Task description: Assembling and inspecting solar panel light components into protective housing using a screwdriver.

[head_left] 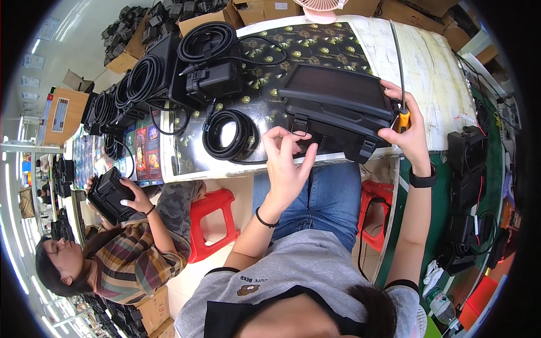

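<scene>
A black plastic case point(338, 107) with a dark flat panel on top sits at the table's near edge, its latches facing me. My right hand point(412, 129) grips its right end, fingers above and thumb below. Tucked in that same hand is a screwdriver point(404, 120) with a yellow and black handle, its long shaft pointing away. My left hand point(288, 163) has curled fingers at the case's front left, by a latch point(298, 123). Its fingertips touch the case there; whether they pinch anything small is hard to make out.
Coiled black cable point(226, 135) lies left of the case, with more black boxes point(214, 81) and coils behind. A pink fan point(320, 7) stands at the far edge. To my left, a co-worker holds a black box point(111, 194). Red stools point(209, 225) stand below the table.
</scene>
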Tool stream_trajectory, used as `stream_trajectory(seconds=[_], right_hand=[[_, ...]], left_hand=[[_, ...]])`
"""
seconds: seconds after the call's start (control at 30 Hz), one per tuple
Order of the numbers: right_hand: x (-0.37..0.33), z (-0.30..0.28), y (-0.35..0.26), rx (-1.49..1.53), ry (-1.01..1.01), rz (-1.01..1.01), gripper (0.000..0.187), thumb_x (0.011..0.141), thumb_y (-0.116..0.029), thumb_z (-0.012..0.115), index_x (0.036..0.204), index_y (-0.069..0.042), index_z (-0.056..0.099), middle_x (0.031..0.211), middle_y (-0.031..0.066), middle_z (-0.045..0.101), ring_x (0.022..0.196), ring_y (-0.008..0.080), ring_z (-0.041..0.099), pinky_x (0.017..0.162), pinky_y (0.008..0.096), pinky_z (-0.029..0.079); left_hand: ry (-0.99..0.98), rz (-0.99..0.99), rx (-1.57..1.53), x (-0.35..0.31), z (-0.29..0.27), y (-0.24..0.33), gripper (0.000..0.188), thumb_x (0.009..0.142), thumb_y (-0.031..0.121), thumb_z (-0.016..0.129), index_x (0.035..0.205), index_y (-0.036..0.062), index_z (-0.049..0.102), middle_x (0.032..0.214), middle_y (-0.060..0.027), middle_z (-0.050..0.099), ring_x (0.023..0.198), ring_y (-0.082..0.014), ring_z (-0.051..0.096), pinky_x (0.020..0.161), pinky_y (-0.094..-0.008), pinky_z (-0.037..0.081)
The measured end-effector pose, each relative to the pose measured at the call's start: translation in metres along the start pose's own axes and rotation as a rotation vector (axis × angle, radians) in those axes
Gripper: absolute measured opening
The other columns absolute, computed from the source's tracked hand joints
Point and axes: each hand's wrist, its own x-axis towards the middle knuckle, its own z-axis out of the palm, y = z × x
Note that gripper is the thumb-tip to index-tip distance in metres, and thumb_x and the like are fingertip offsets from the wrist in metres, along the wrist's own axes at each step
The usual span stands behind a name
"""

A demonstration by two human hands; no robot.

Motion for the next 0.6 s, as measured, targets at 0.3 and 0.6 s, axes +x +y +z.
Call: stream_trajectory(seconds=[0.3,0.6], right_hand=[[0.0,-0.002,0.002,-0.063,-0.02,-0.046,0.069,0.064,-0.031,0.089,0.122,-0.008,0.06,0.139,0.0139,0.056,0.13,0.0268,0.051,0.111,0.0378,0.036],[0.0,-0.001,0.003,-0.047,-0.012,-0.046,0.069,0.063,-0.031,0.089,0.121,-0.008,0.06,0.139,0.0146,0.056,0.129,0.0261,0.052,0.11,0.0374,0.036]], left_hand=[[0.221,0.14,-0.026,0.015,0.0,0.001,0.062,0.077,0.003,0.079,0.132,0.0043,0.051,0.121,-0.0166,0.042,0.103,-0.0299,0.055,0.086,-0.037,0.05],[0.204,0.174,-0.051,0.028,-0.006,-0.006,0.052,0.073,0.006,0.084,0.119,0.0024,0.06,0.103,-0.0106,0.057,0.087,-0.0232,0.06,0.077,-0.0334,0.052]])
